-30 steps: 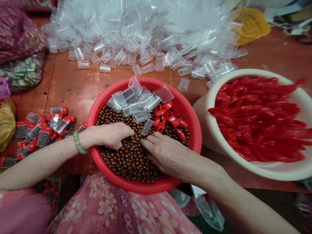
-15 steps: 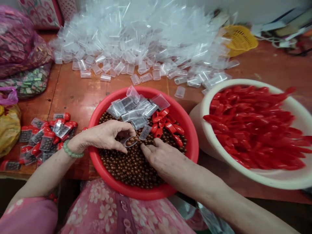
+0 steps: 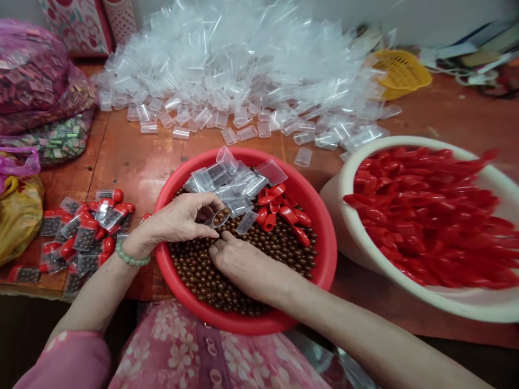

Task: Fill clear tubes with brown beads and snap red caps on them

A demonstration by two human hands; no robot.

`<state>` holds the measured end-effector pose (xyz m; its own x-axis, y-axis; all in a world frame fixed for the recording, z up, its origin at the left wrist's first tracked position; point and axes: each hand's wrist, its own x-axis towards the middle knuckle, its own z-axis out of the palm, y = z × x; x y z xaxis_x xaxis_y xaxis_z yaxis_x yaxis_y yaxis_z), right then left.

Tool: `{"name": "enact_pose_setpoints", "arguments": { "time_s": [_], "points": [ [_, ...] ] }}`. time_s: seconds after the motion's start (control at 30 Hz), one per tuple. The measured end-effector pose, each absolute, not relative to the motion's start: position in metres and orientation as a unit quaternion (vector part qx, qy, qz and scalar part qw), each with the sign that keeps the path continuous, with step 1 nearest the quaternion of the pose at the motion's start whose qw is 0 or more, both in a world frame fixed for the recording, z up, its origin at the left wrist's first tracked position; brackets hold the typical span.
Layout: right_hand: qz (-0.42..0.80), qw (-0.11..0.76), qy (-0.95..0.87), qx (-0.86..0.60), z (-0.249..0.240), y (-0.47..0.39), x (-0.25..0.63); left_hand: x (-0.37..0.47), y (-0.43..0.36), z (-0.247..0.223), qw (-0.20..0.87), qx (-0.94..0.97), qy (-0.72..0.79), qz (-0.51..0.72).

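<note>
My left hand [image 3: 190,218], a green bead bracelet at its wrist, grips a small clear plastic case [image 3: 211,221] whose open end faces right, with several brown balls showing in its mouth. My right hand [image 3: 243,265] reaches into the loose brown balls [image 3: 194,281] just below that case. Its fingers are curled together, and what lies under their tips is hidden. Both hands are over a red basin [image 3: 327,254]. Behind them in the basin lie empty clear cases [image 3: 239,181] and red pointed caps [image 3: 287,215].
A large pile of clear cases [image 3: 243,70] spreads across the back. On the right stands a white tub [image 3: 344,227] of red caps [image 3: 430,216]. Filled red-capped cases [image 3: 85,237] lie left, near a purple bag [image 3: 36,75] and yellow bag [image 3: 20,216]. A yellow basket [image 3: 401,73] sits back right.
My right hand has shifted left and down through the brown balls, closer to my left hand. The case in my left hand is tilted more upward. The view has shifted slightly.
</note>
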<state>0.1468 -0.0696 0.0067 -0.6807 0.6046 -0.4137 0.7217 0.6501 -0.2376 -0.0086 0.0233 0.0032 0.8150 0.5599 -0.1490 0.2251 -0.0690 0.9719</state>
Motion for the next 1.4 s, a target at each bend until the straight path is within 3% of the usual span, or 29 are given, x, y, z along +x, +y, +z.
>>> {"name": "enact_pose_setpoints", "arguments": {
  "time_s": [0.37, 0.7, 1.23, 1.4],
  "points": [
    [-0.484, -0.132, 0.745, 0.439, -0.017, -0.062, 0.171, -0.009, 0.025, -0.001, 0.647, 0.688, 0.281, 0.168],
    [-0.448, -0.223, 0.731, 0.464, -0.007, -0.076, 0.186, -0.008, 0.026, -0.003, 0.671, 0.656, 0.285, 0.193],
    [-0.418, -0.129, 0.748, 0.499, -0.006, -0.086, 0.191, -0.012, 0.007, 0.012, 0.803, 0.49, 0.259, 0.219],
    [-0.404, -0.112, 0.764, 0.491, -0.008, -0.088, 0.19, -0.005, -0.006, 0.011, 0.772, 0.511, 0.276, 0.26]
  ]
}}
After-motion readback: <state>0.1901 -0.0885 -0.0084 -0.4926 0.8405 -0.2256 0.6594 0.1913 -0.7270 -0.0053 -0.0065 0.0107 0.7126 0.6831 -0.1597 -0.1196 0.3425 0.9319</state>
